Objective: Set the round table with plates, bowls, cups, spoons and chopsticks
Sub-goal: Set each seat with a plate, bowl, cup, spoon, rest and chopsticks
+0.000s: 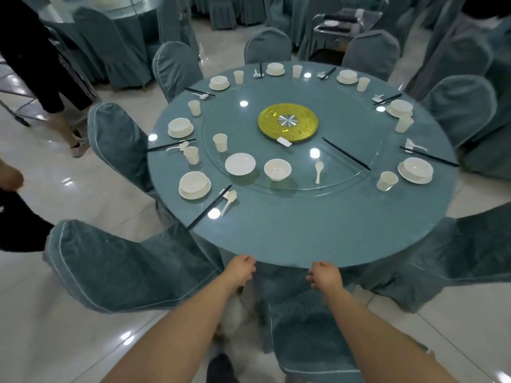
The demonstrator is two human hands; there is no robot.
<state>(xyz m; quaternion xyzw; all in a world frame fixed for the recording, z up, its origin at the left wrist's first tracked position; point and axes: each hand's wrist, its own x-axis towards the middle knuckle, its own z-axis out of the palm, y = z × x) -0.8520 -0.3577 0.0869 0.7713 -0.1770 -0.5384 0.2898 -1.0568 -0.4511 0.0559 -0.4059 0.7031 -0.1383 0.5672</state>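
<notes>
Both forearms reach forward from the bottom of the view. The left hand (241, 268) and the right hand (326, 275) hang at the near edge of the round table (276, 236), fingers loosely curled, and neither grasps anything.

Seven places around the rim are already laid, each with a bowl on a plate, a cup, a spoon and chopsticks. The near place, just in front of the hands, has nothing yet. Its pieces wait on the glass turntable (345, 128): a loose cup (220, 142), a plate (240, 163), a bowl (277, 169), a spoon (318, 171) and a pair of chopsticks (345, 153) (a small white rest (284, 141) lies touching the yellow centre disc (288, 122)).

I judge that the last setting is the step in hand. The next move should be to reach over the bare cloth, take the plate first and put it near the edge, then the bowl on it.
</notes>
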